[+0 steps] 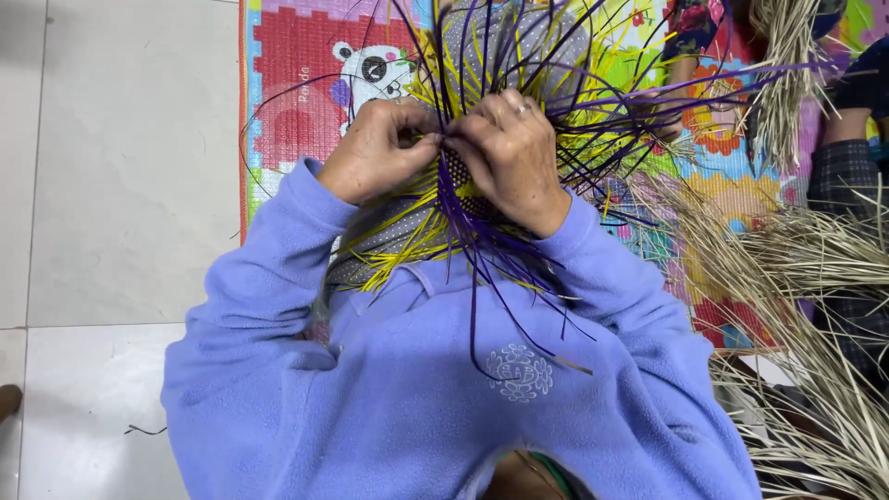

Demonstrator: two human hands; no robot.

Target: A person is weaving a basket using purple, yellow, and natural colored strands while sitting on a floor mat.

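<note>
Strips (482, 231) of purple and yellow, thin, flat and springy, fan out in every direction from a small woven patch (456, 178) held over the person's lap, just in front of the lilac fleece top (417, 398). Both hands meet at that patch. Left hand (378, 148) is curled shut, thumb and forefinger pinching strips at the weave's edge; right hand (509, 153), a ring on one finger, is also closed, its fingertips pressed onto the same spot. By the look of it, the weaving is in an early stage: only a small, tight, checkered centre is formed, and most of each strip hangs loose. Crossing the next strip would likely call for a firm pinch on the finished part while one loose end is lifted over or under. Under the work lies a grey dotted cloth (389, 236), then a bright foam mat (296, 102) on pale tiles (120, 185). Dry straw-coloured fibres (815, 278) pile up to the right.
</note>
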